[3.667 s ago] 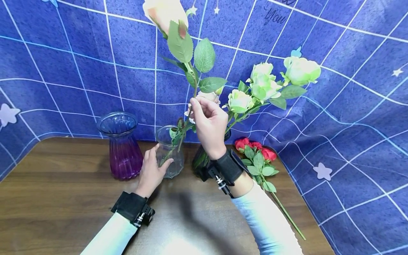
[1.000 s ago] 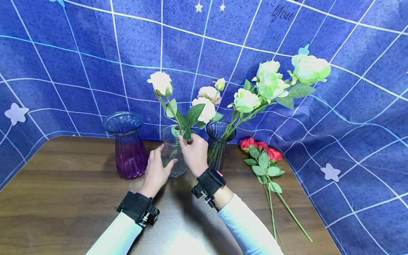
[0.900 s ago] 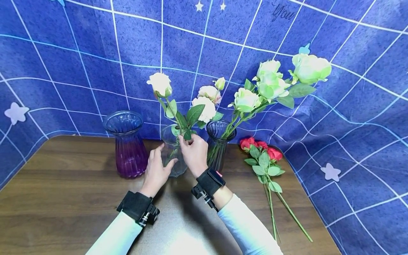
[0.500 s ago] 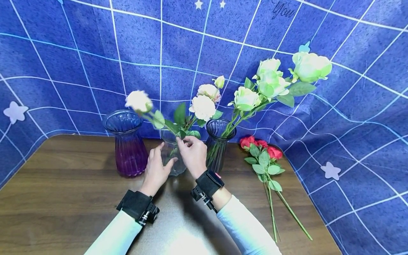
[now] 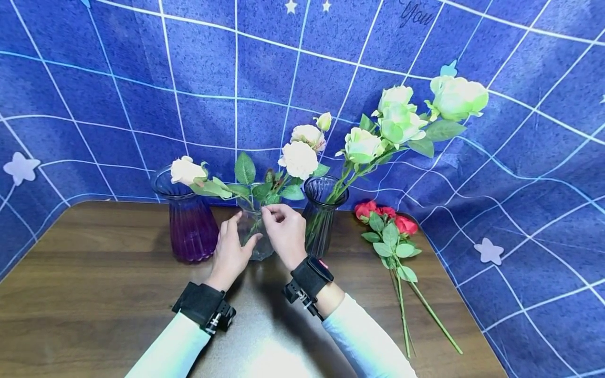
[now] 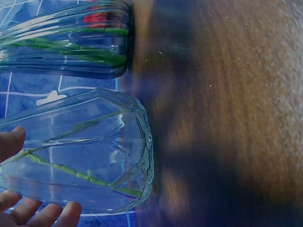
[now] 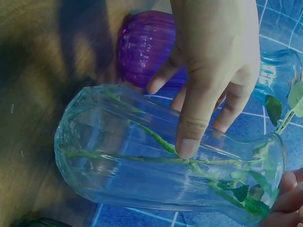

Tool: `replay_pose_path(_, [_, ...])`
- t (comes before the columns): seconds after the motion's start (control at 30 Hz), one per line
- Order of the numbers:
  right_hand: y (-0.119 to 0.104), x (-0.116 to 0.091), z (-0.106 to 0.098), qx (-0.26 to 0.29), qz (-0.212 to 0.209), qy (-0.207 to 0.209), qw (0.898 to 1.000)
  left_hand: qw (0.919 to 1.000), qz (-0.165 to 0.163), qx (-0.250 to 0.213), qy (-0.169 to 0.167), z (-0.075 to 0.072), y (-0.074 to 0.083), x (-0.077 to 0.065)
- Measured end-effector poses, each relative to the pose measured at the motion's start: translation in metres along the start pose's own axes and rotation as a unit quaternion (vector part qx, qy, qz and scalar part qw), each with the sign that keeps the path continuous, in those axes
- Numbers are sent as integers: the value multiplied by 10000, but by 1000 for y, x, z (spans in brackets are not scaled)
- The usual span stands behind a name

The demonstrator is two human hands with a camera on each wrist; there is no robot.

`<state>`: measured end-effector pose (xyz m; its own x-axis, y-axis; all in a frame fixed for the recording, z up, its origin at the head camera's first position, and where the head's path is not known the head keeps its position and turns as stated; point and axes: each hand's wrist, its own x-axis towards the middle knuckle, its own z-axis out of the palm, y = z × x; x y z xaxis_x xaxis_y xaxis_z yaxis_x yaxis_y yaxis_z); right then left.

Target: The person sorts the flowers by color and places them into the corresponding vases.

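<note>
A clear glass vase (image 5: 257, 249) stands mid-table with thin green stems inside. My left hand (image 5: 230, 257) holds its body from the left, thumb in front and fingers round the other side. In the right wrist view, that left hand (image 7: 215, 71) spans the glass. My right hand (image 5: 285, 233) pinches at the right of the vase's rim with curled fingers. A cream rose (image 5: 186, 170) leans far left out of the vase, its bloom before the purple vase's rim. Pale pink-white flowers (image 5: 299, 159) lean right from the clear vase.
A blue-purple vase (image 5: 191, 231) stands close at left. At right, a dark glass vase (image 5: 321, 231) bears green-white roses (image 5: 402, 123). Red roses (image 5: 405, 226) lie farther right, stems toward the table's front. A blue patterned cloth (image 5: 118, 121) hangs behind the wooden table (image 5: 94, 304).
The rose was held high, then lowered into the clear vase. Its bloom has since tipped left and down. The right hand came down to the rim; the left hand stays on the vase.
</note>
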<state>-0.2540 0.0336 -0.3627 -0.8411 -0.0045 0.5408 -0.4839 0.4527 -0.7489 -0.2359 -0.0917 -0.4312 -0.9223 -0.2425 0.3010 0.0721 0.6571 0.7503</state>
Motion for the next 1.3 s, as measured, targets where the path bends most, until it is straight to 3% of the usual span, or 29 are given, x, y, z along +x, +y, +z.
replay_pose_path(0.3, [13,-10,-14,155,25,110,9998,10000,-5,20,79,1,-1,0])
replay_pose_path(0.6, [36,-20,-45,-46,302,170,9994,9999,-112,-10,-32,1,0,0])
replay_pose_path(1.07, [78,-30,-117,-560,516,607,9952,9999,-121,11,-62,1,1,1])
replay_pose_path(1.3, [110,-32,-164,-1290,890,1006,9825,10000,2,56,-6,1,0,1])
